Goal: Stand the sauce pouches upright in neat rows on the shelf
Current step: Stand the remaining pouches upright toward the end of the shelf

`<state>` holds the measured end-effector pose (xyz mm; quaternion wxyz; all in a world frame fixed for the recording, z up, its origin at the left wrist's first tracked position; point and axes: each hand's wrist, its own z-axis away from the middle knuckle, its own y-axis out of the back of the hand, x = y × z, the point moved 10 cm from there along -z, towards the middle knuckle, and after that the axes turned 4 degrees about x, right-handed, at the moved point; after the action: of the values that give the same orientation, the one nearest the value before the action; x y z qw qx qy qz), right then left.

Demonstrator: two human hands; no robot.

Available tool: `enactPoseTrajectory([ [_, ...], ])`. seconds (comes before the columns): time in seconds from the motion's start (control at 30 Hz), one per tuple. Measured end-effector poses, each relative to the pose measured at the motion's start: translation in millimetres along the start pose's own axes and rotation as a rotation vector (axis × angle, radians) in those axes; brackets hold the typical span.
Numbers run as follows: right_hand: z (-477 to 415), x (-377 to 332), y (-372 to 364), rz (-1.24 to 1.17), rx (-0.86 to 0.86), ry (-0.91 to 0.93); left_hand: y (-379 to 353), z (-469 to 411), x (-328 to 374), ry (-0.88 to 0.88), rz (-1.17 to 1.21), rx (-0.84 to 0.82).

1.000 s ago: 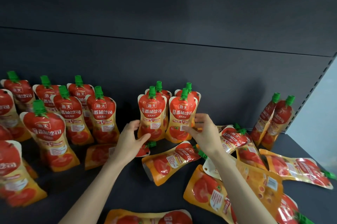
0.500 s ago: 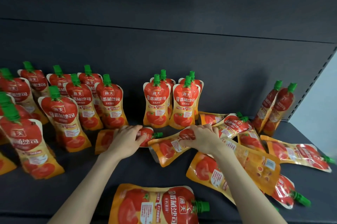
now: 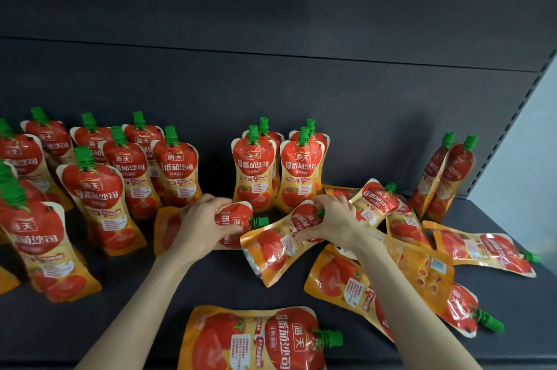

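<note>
Red and orange sauce pouches with green caps fill the dark shelf [image 3: 211, 285]. Several stand upright at the left [image 3: 177, 167] and in a small group at the middle back [image 3: 254, 167]. My left hand [image 3: 200, 225] grips a pouch lying flat [image 3: 235, 219], its cap pointing right. My right hand [image 3: 334, 220] grips the top of another lying pouch [image 3: 277, 249] just beside it. More pouches lie flat to the right [image 3: 482, 249] and at the front edge [image 3: 256, 339].
Two pouches [image 3: 446, 173] lean against the back wall at the far right, by the perforated shelf upright [image 3: 512, 125]. The dark back panel [image 3: 271, 83] rises behind the rows. A bare strip of shelf lies between my forearms.
Both hands dropped from the standing middle pouches onto two lying pouches and closed around them. The view tilted down, showing the pouch at the front edge.
</note>
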<state>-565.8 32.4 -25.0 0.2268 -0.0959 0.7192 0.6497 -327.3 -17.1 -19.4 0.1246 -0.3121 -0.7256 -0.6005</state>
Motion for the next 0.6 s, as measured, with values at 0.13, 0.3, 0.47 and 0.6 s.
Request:
enactPoseTrajectory([
  [0.13,0.8,-1.0,11.7,-0.193,0.096,0.041,17.0,0.6,5.1,-0.034,0.097,0.078],
  [0.3,8.1,-9.5,29.2,-0.391,0.166,0.112,32.0,4.2,14.1,-0.063,0.242,0.119],
  [0.47,9.2,-13.7,40.2,-0.556,0.222,0.168,42.4,9.1,25.5,-0.068,0.424,0.161],
  [0.6,8.2,-18.4,46.8,-0.68,0.225,0.188,53.3,11.6,25.9,-0.067,0.53,0.23],
])
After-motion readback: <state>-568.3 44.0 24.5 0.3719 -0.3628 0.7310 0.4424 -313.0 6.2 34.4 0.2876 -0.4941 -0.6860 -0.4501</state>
